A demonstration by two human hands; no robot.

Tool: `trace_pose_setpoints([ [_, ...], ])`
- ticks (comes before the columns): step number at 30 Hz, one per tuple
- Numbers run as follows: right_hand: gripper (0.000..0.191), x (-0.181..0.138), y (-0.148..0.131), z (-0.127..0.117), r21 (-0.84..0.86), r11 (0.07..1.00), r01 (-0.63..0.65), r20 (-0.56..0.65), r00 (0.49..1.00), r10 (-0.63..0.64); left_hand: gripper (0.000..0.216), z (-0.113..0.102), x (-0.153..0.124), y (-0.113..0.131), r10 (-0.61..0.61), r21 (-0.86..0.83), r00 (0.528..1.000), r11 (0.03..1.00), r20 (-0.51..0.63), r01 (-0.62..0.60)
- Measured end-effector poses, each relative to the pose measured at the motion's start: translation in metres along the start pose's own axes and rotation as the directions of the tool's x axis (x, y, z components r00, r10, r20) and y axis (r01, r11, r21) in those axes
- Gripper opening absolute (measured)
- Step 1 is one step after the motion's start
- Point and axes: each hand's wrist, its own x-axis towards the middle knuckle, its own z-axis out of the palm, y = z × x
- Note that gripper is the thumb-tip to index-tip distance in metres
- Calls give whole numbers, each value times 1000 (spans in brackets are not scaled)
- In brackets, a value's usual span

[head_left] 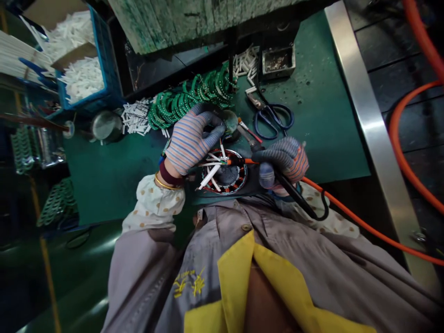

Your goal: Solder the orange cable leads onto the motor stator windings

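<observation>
Between both gloved grips (194, 141) (284, 162) lies the stator (227, 178).

Light was dim overall, brightest on the green mat around the left hand (192, 138). Far left of that hand lay deep shadow; edges bowed with wide-angle distortion and softened.
</observation>
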Motion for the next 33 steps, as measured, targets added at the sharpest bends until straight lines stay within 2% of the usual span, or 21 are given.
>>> trace_pose_setpoints([
  [2, 44, -2, 2, 0, -29, 1000, 5, 82, 997, -3, 32, -2, -3, 5, -10, -26, 1000, 1000, -22, 10],
  [4, 49, 0, 5, 2, -43, 999, 29, 113, 993, -24, 27, -2, -5, 12, -28, -39, 999, 999, -38, 26],
  [9, 49, 4, 7, 5, -1, 998, 55, 90, 994, -54, 9, -9, 5, 22, -53, 86, 998, 995, 26, 51],
  [11, 49, 2, 6, 5, 11, 1000, 23, 105, 994, -24, 9, -14, 11, 20, -32, 147, 997, 989, 66, 22],
  [13, 54, -1, 6, 4, -5, 999, -47, 174, 984, 47, 10, -17, 15, 17, -1, 173, 997, 985, 83, -13],
  [17, 62, -5, 6, 4, -69, 984, -164, 317, 932, 178, 12, -18, 15, 18, 10, 204, 998, 979, 62, -22],
  [22, 70, -5, 6, 4, -96, 979, -178, 318, 927, 200, 16, -17, 12, 22, -4, 214, 996, 977, 87, -15],
  [25, 66, -2, 9, 6, -21, 992, -123, 226, 966, 125, 15, -11, 7, 20, 2, 226, 998, 974, 56, -14],
  [28, 51, 2, 3, 8, 77, 996, -34, -8, 999, 35, 14, 0, -1, 20, -6, 201, 998, 979, -58, 18],
  [30, 45, 3, -12, 10, 29, 995, -91, -123, 988, 94, 17, 8, -7, 22, -20, 178, 991, 983, -131, 43],
  [33, 41, 1, -46, 23, 7, 970, -243, -186, 953, 240, 20, 15, -10, 23, -30, 142, 985, 988, -172, 55],
])
